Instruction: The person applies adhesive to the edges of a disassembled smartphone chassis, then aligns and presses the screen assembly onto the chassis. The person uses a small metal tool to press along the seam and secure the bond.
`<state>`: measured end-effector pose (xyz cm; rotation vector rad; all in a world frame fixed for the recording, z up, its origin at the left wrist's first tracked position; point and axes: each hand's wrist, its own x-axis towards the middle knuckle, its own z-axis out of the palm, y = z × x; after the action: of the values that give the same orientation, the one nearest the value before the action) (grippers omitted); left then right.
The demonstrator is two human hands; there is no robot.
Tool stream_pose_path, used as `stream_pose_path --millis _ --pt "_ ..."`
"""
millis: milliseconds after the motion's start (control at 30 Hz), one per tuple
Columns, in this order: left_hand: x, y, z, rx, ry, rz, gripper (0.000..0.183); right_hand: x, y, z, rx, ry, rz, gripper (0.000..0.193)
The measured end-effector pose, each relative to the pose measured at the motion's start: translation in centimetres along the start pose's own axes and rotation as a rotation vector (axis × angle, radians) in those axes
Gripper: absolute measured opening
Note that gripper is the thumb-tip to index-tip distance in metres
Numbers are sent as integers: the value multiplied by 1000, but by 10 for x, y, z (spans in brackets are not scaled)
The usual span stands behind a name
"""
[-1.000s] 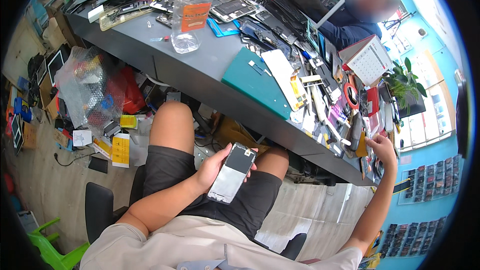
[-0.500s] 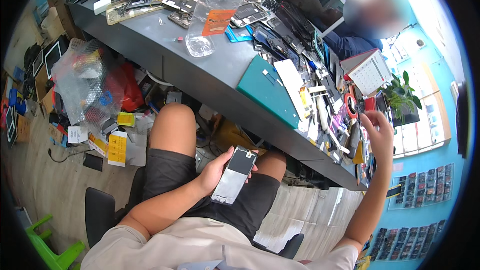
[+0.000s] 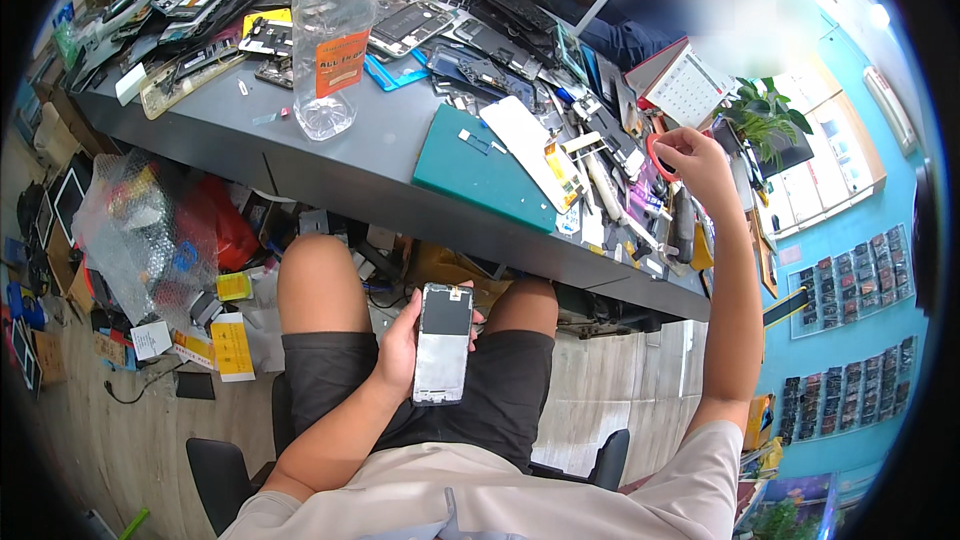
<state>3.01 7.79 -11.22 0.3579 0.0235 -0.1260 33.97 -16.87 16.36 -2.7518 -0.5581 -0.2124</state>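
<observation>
i have my left grip closed around the phone frame, its long axis toward the desk; beyond and right of that frame, my right grip nears the red ring, whether pinching i can't tell.

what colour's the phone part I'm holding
Phone part: dark grey above, silver below; head view best.
</observation>
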Motion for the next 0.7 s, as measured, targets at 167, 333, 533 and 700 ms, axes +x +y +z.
stream_pose_path --millis 167,333,533,700 --pt "2 -2 -2 5 19 -6 73 26 22 15 6 42 -64 37" --pt "3 -6 -6 5 33 -24 73 58 25 18 6 110 -31 40" --pt "5 -10 -8 -13 54 -38 73 111 35 36 -75 3 233 65" --pt "5 -10 -9 5 57 -6 75 131 34 68 -102 -106 347 73"
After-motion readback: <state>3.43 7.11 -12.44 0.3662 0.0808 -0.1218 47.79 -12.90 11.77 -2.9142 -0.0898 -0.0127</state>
